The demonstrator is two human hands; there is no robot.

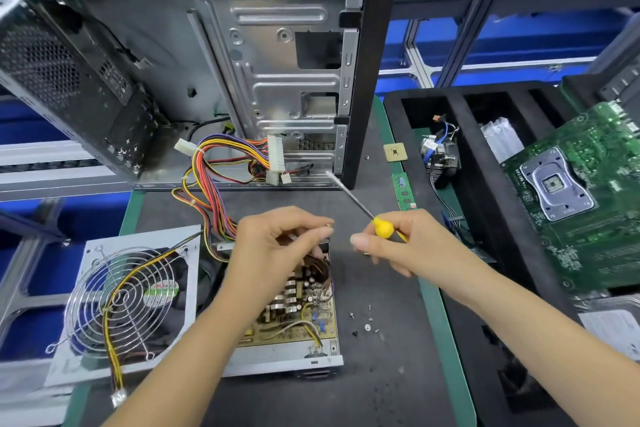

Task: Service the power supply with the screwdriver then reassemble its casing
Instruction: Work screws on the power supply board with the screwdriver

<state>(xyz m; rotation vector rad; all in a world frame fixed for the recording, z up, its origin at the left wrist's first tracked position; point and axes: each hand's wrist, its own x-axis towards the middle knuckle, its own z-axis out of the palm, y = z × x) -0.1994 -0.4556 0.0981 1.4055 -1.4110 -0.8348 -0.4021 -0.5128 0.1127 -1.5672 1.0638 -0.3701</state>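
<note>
the open power supply (294,322) lies on the mat in front of the computer case (277,62), its fan cover (124,302) just beside it. the left hand (277,246) pinches a small screw (328,225) above it; the right hand (391,243) grips the screwdriver (382,227). loose screws (365,322) lie near the supply.

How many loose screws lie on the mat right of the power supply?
6 loose screws can be counted, clustered on the dark mat just right of the open power supply. They are tiny, so some may be hidden.
</note>
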